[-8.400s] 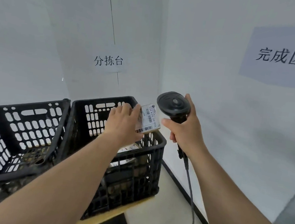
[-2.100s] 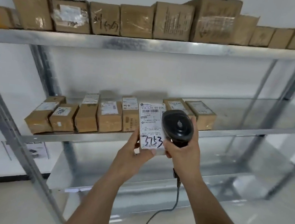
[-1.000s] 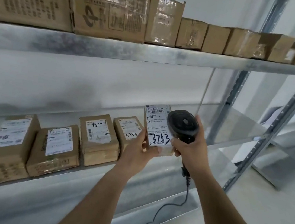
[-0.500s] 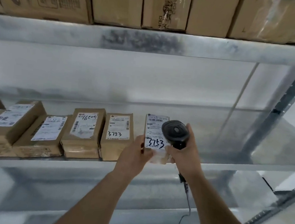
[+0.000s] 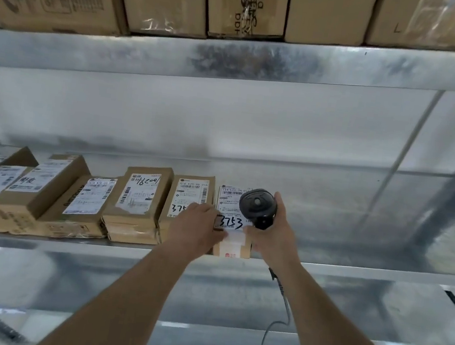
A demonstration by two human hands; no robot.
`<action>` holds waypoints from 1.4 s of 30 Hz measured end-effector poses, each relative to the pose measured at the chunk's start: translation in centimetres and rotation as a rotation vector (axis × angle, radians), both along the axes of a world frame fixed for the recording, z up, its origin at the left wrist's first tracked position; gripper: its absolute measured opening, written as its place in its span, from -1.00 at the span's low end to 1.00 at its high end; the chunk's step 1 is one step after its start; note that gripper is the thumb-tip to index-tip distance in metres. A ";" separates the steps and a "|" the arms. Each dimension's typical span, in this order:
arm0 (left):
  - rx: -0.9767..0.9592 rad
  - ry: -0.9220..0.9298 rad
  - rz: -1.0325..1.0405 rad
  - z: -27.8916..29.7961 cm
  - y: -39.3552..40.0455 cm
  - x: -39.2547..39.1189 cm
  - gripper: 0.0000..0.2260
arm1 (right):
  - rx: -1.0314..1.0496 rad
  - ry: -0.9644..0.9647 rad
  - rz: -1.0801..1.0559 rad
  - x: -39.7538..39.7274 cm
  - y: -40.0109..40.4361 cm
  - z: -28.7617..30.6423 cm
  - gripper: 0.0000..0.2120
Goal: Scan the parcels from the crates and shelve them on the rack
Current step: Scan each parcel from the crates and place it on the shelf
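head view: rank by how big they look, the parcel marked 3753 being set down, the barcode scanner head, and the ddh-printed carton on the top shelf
1. DDH-printed carton, though it is cropped and nearer the camera.
2. Parcel marked 3753, partly hidden by both hands.
3. Barcode scanner head.

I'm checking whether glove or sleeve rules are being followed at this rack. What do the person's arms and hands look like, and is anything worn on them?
Both forearms are bare as far as the frame shows: no sleeves, and no watch or band visible. The left hand and right hand wear no gloves, and no rings are visible. No markings show on either arm.
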State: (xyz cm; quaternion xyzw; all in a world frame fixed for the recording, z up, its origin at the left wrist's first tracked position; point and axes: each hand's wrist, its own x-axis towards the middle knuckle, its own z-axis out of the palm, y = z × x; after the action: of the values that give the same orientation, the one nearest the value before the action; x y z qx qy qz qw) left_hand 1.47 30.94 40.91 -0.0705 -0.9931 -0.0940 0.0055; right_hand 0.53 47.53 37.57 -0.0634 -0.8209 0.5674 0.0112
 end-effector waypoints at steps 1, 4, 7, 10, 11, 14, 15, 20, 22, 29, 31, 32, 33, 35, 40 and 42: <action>-0.003 0.002 -0.012 0.0 -0.1 -0.1 -0.62 | -0.001 -0.001 0.004 -0.2 -0.3 0.0 -0.03; -0.078 0.009 -0.053 -0.1 -0.6 -0.4 -0.58 | 0.007 -0.012 0.003 -1.0 -0.9 -0.1 -0.03; -0.105 0.026 -0.065 -0.3 -1.1 -1.0 -0.54 | 0.007 -0.016 0.000 -1.4 -0.9 0.0 -0.03; -0.107 0.055 -0.064 -0.6 -1.1 -1.2 -0.55 | 0.040 -0.011 0.012 -1.4 -0.9 0.2 -0.04; -0.108 0.057 -0.065 -0.7 -1.1 -1.2 -0.55 | 0.052 -0.006 0.016 -1.4 -0.9 0.2 -0.04; -0.084 0.043 -0.081 -0.6 -1.4 -1.2 -0.55 | 0.066 0.023 0.016 -0.9 -0.8 0.5 -0.03; -0.051 0.029 -0.082 -0.5 -1.5 -1.2 -0.55 | 0.064 0.039 0.014 -0.7 -0.8 0.7 -0.03; 0.129 0.081 -0.062 -0.1 -2.1 -0.5 -0.50 | 0.020 0.136 0.005 0.8 -0.9 2.6 -0.04; 0.207 0.171 -0.030 0.3 -2.4 0.2 -0.50 | -0.010 0.173 0.027 1.5 -1.5 3.3 -0.02; 0.260 0.323 0.138 1.7 -5.8 3.3 -0.44 | -0.089 0.233 0.160 3.1 -5.9 5.0 -0.04; 0.256 0.378 0.193 1.9 -7.7 4.4 -0.44 | -0.106 0.242 0.204 3.7 -7.6 5.4 -0.05; 0.262 0.410 0.219 1.9 -8.8 5.2 -0.44 | -0.117 0.244 0.224 4.1 -8.6 5.6 -0.04; 0.263 0.427 0.244 1.9 -9.9 6.0 -0.45 | -0.118 0.247 0.242 4.5 -9.6 5.7 -0.04; 0.263 0.450 0.298 1.8 -12.3 7.7 -0.45 | -0.116 0.255 0.281 5.6 -11.9 5.9 -0.03; 0.285 0.586 0.377 1.4 -19.2 12.7 -0.47 | -0.120 0.264 0.350 8.9 -19.0 5.3 -0.07; 0.316 0.573 0.458 1.2 -22.0 14.8 -0.48 | -0.126 0.250 0.383 10.4 -22.4 5.6 -0.03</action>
State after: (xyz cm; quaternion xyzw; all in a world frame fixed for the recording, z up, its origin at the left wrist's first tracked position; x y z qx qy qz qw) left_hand 16.24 8.92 42.07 0.1312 -0.9147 -0.2183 0.3139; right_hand 10.96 25.12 43.14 0.1637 -0.7731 0.6128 0.0007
